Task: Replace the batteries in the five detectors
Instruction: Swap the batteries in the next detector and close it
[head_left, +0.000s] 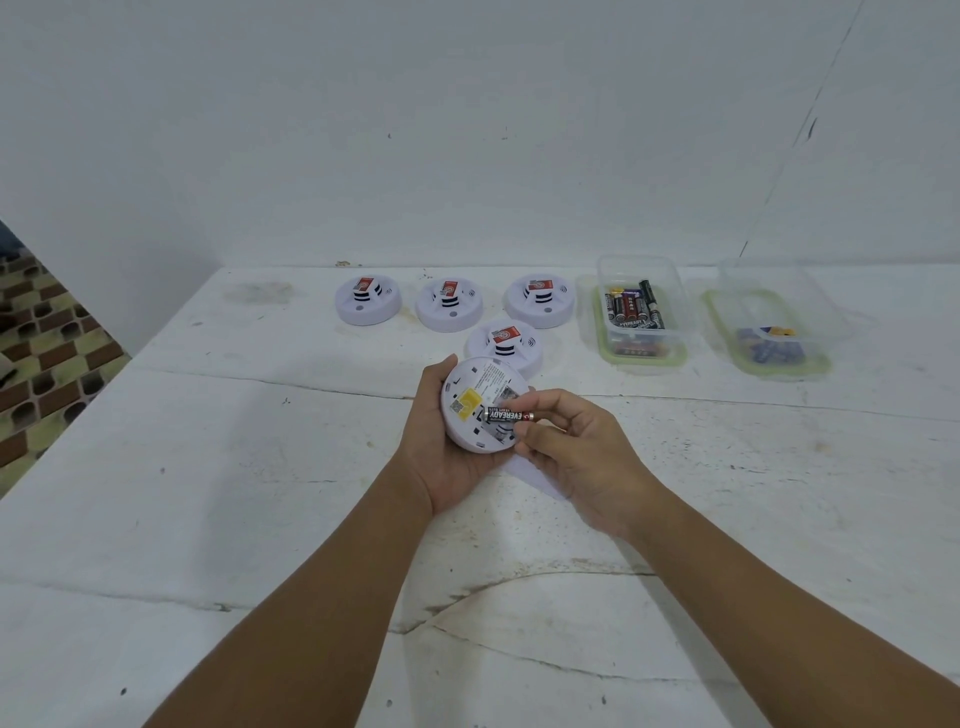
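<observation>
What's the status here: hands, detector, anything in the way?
Left hand grips detector, back side up. Right hand pinches battery over its open slot. Four detectors wait behind on table. Nothing blocking.

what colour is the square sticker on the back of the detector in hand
Yellow; the sticker on the held detector shows in the head view.

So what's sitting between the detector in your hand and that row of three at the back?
In the head view, a fourth detector on the table, just behind the held detector.
</observation>
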